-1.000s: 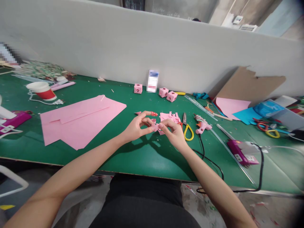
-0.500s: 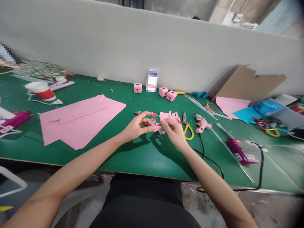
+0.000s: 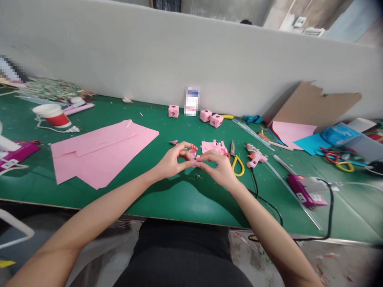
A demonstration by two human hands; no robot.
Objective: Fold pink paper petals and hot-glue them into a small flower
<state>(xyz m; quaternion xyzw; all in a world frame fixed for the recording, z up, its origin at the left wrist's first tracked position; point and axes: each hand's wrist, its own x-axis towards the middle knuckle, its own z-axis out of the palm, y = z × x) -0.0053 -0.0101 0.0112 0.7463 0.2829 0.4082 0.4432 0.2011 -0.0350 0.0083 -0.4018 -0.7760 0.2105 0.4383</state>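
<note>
Over the middle of the green table (image 3: 179, 199), my left hand (image 3: 175, 159) and my right hand (image 3: 220, 167) meet at the fingertips. Between them they pinch a small folded piece of pink paper (image 3: 193, 153), mostly hidden by the fingers. Just behind lies a pile of cut pink paper strips (image 3: 214, 146). To the right of my right hand rest yellow-handled scissors (image 3: 237, 165) and a pink glue gun (image 3: 256, 158). Three pink paper cubes with cut-out holes, one of them a cube (image 3: 173, 111) standing apart, sit near the partition.
Large pink paper sheets (image 3: 101, 155) lie at left, near a red-and-white paper cup (image 3: 54, 115). A purple power strip (image 3: 305, 191) and black cord are at right. Clear glue sticks (image 3: 293, 191) lie beside it. Cardboard (image 3: 314, 103) leans on the grey partition (image 3: 179, 56).
My right hand's fingers have shifted to the left and meet my left fingertips. The pink paper piece is now more covered, its lower flaps no longer showing.
</note>
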